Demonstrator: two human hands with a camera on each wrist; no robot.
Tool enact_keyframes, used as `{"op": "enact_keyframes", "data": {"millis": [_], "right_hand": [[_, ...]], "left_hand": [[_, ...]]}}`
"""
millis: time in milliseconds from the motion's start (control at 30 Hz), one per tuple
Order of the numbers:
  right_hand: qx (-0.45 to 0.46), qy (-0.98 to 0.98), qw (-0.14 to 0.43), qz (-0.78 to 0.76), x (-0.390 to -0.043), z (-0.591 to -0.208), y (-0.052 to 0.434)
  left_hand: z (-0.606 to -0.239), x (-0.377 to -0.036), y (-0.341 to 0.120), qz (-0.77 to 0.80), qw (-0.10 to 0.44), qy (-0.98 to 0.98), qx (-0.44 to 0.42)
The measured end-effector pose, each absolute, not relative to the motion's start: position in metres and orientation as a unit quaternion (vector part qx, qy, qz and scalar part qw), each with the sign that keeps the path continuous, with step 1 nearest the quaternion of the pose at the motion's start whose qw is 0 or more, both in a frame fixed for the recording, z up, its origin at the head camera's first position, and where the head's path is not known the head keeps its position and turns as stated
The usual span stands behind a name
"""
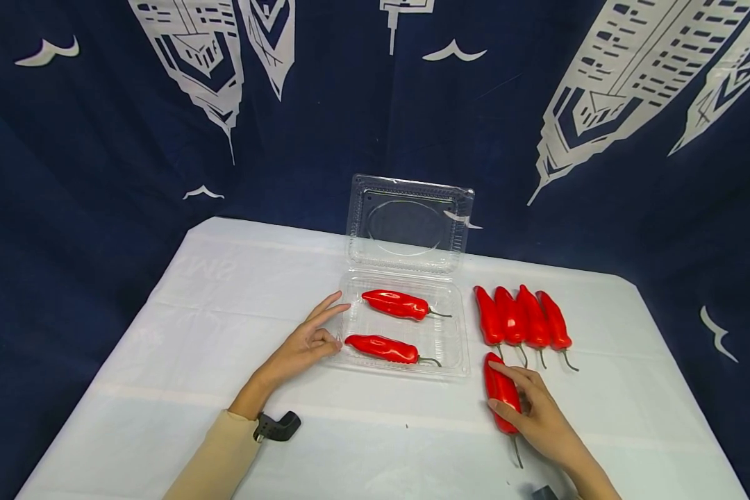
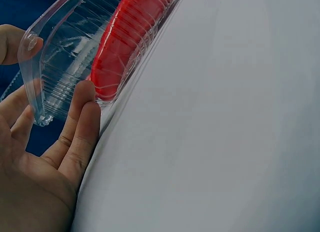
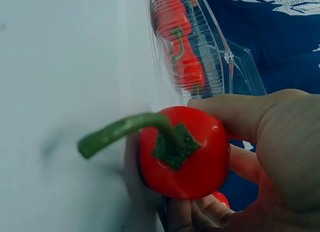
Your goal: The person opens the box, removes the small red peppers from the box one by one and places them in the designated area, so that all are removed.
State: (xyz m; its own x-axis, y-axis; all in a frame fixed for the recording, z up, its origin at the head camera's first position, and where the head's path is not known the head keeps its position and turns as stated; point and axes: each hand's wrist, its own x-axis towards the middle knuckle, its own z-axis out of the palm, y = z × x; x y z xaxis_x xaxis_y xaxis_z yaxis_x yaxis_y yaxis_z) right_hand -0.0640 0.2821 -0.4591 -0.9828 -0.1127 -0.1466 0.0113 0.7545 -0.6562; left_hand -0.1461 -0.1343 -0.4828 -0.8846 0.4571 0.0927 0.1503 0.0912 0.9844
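Observation:
My right hand (image 1: 540, 417) grips a red pepper (image 1: 502, 396) over the table, thumb on one side and fingers on the other. Its green stem (image 3: 130, 132) points toward the right wrist camera. A clear plastic clamshell box (image 1: 444, 347) stands with its lid (image 1: 406, 222) raised at the back. Inside lie two red peppers, an upper one (image 1: 396, 304) and a lower one (image 1: 381, 348), stems to the right. My left hand (image 1: 303, 347) pinches the box's left edge between thumb and fingers, some fingers extended. Through the ribbed wall, the left wrist view shows a pepper (image 2: 112, 61).
Several more red peppers (image 1: 514, 316) lie side by side to the right of the box, stems toward me. A white cloth (image 1: 381, 444) covers the table. Behind it hangs a dark blue curtain (image 1: 325, 139) with white building prints.

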Motion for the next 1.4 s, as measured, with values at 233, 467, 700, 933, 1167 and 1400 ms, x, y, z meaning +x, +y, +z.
{"op": "enact_keyframes", "data": {"millis": [233,467,700,933,1167,1400], "right_hand": [[-0.028,0.938,0.083,-0.336,-0.065,-0.458,0.282],[-0.024,0.94,0.08,-0.331,-0.067,-0.458,0.282],[-0.03,0.941,0.076,-0.329,-0.067,-0.455,0.284],[-0.047,0.939,0.047,-0.339,-0.065,-0.448,0.29],[-0.064,0.94,0.037,-0.333,-0.07,-0.437,0.293],[-0.111,0.939,-0.012,-0.326,-0.08,-0.421,0.291]], "left_hand": [[-0.482,-0.147,-0.134,0.642,0.12,0.727,0.21],[-0.482,-0.148,-0.135,0.646,0.118,0.724,0.212],[-0.483,-0.148,-0.134,0.644,0.118,0.726,0.21],[-0.483,-0.148,-0.134,0.64,0.117,0.73,0.208],[-0.485,-0.148,-0.134,0.641,0.121,0.729,0.208],[-0.485,-0.147,-0.134,0.637,0.119,0.732,0.209]]}}
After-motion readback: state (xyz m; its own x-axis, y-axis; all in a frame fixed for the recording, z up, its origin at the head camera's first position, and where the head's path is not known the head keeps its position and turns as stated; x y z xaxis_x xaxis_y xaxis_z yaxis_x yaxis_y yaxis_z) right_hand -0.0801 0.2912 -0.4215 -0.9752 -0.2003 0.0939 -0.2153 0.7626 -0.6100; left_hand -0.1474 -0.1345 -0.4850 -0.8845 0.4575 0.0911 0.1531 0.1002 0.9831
